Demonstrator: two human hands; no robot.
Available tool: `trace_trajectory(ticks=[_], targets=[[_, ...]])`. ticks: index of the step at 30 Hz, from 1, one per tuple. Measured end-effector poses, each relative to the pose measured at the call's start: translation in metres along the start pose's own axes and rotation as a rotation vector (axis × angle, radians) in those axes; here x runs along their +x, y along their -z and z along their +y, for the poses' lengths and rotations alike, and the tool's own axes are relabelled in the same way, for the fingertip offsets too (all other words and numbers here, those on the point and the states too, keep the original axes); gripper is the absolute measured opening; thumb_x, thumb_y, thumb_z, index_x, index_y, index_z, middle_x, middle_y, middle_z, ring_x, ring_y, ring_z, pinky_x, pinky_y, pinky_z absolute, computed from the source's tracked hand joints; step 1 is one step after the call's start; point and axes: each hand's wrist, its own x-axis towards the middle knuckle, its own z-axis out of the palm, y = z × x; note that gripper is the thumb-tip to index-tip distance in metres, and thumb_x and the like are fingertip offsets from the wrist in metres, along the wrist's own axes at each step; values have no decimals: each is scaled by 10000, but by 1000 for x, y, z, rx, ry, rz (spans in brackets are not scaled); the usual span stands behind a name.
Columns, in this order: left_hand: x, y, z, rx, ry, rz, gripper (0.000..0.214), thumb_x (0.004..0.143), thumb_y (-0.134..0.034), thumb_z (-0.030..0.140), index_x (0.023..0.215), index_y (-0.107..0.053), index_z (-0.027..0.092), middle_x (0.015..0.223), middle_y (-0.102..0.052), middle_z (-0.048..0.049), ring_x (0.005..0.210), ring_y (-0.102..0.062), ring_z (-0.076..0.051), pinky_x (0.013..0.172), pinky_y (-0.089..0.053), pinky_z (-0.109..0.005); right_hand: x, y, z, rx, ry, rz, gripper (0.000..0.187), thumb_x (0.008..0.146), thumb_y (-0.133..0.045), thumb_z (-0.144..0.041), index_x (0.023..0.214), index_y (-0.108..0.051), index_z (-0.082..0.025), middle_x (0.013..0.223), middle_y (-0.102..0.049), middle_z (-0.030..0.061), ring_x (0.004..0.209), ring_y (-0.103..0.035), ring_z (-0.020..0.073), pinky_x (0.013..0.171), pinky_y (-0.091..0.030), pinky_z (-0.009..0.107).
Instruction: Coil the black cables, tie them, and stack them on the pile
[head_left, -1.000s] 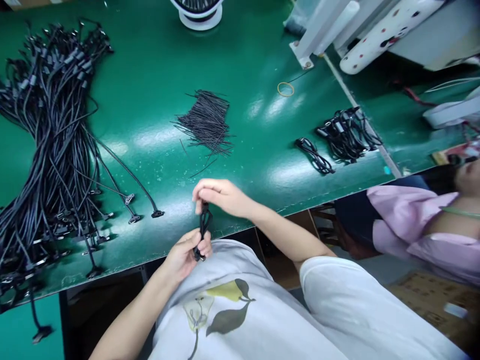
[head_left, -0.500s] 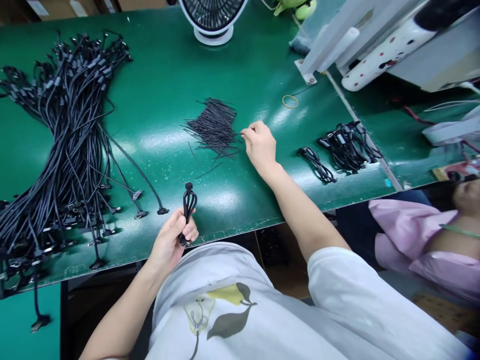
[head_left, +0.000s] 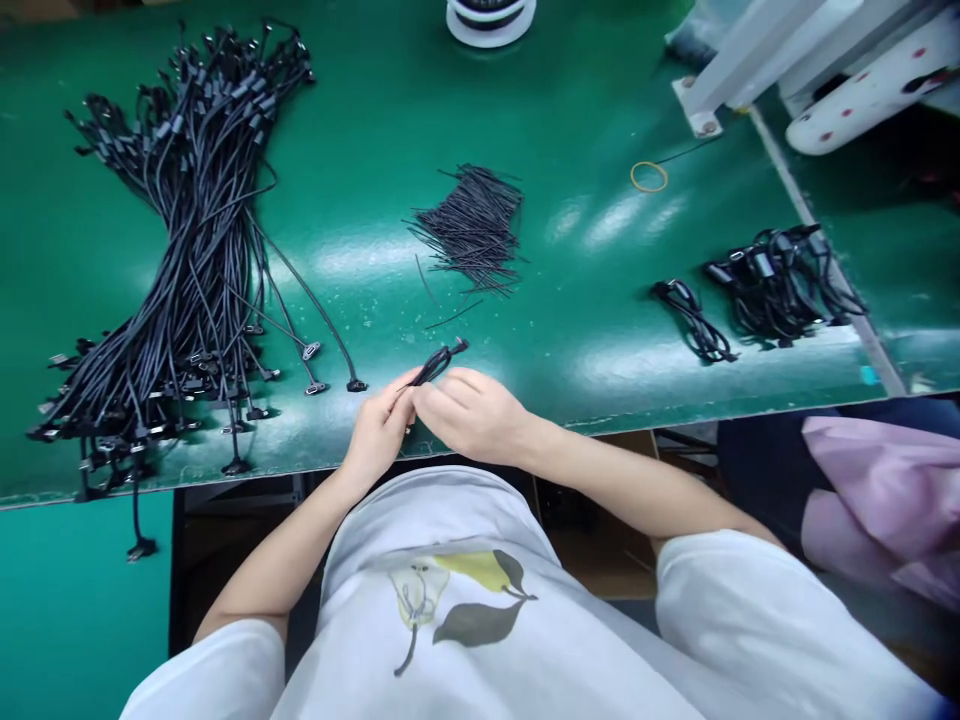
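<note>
At the table's front edge, my left hand (head_left: 381, 425) is closed round a folded black cable (head_left: 435, 366). The cable's loops and a small connector stick out above the fingers, tilted to the right. My right hand (head_left: 472, 415) presses against the same bundle, its fingers pinched together by the left fingertips. A thin dark strand end shows there, looking like a black twist tie (head_left: 403, 387); most of it is hidden by the fingers. Beyond the hands lies a pile of short black twist ties (head_left: 476, 225), with a couple of loose ones in front.
A large heap of long black cables (head_left: 202, 220) covers the left side, some connectors overhanging the front edge. Folded cable bundles (head_left: 780, 285) and a single bundle (head_left: 694, 320) lie at right. A yellow ring (head_left: 649, 177), fan base (head_left: 491, 25) and metal bracket (head_left: 705, 110) are farther back.
My right hand has come from the twist-tie pile back to the cable in my left hand. The bundle has tipped from upright to slanting right. The camera view has shifted.
</note>
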Motion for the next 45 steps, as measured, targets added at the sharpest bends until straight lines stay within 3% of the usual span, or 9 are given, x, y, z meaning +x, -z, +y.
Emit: trace_trajectory(ticks=[3,13,20,25,32,35,38,41,45], targets=[[0,7,-4,116,59,-101,195,798,-540,246,643,-609,152,571,-543,16,566,-459,-122,577,-365,-261,12,2,11,42,255,-93,234,963,-401,-104,987,-633,-97,1079,-616,114,983,-529,182,843,-391,352],[-5,12,-6,-227,247,-345,346,744,-671,458,618,-529,168,529,-479,36,527,-389,-100,570,-304,-254,26,20,19,66,488,-256,316,973,-360,-98,767,-593,-154,697,-526,46,647,-457,169,613,-308,325],[-4,-1,6,-353,265,-275,166,696,-656,275,638,-547,164,598,-493,34,589,-401,-101,595,-308,-254,21,14,9,56,296,-459,300,871,-392,-11,694,-567,-179,621,-483,61,584,-384,193,542,-233,342],[3,-15,8,-585,238,-45,88,664,-617,235,692,-625,152,670,-571,1,690,-475,-136,692,-364,-272,21,7,1,-64,20,-535,266,871,-369,-31,782,-597,-137,641,-528,86,576,-415,200,497,-178,330],[17,-27,12,-745,150,140,159,646,-675,210,799,-688,168,793,-643,-35,875,-570,-200,868,-410,-316,21,-5,11,166,-327,-295,197,854,-440,-101,740,-585,-169,681,-618,55,631,-546,169,536,-310,285],[16,-16,19,-536,-111,203,121,718,-668,213,827,-719,198,932,-620,-59,975,-548,-221,954,-393,-354,20,-11,26,511,-612,-239,273,937,-419,-233,709,-565,-196,675,-636,14,620,-581,150,576,-381,257],[11,-2,19,-64,-337,41,174,830,-592,225,771,-755,232,938,-597,-80,972,-522,-241,977,-374,-395,18,-12,37,719,-777,-217,299,946,-423,-294,686,-547,-212,623,-606,-13,578,-575,147,558,-399,253],[15,7,9,100,-319,-123,205,865,-572,271,856,-775,242,916,-623,-80,951,-530,-244,967,-374,-401,15,-10,33,579,-704,-113,265,936,-440,-271,702,-550,-213,632,-602,-2,578,-558,154,560,-387,267],[24,16,3,-201,-122,-67,346,855,-606,481,999,-752,202,886,-604,-53,852,-523,-197,881,-405,-347,12,-9,14,395,-414,-65,257,937,-421,-183,738,-582,-194,699,-633,30,669,-576,166,633,-396,273]])
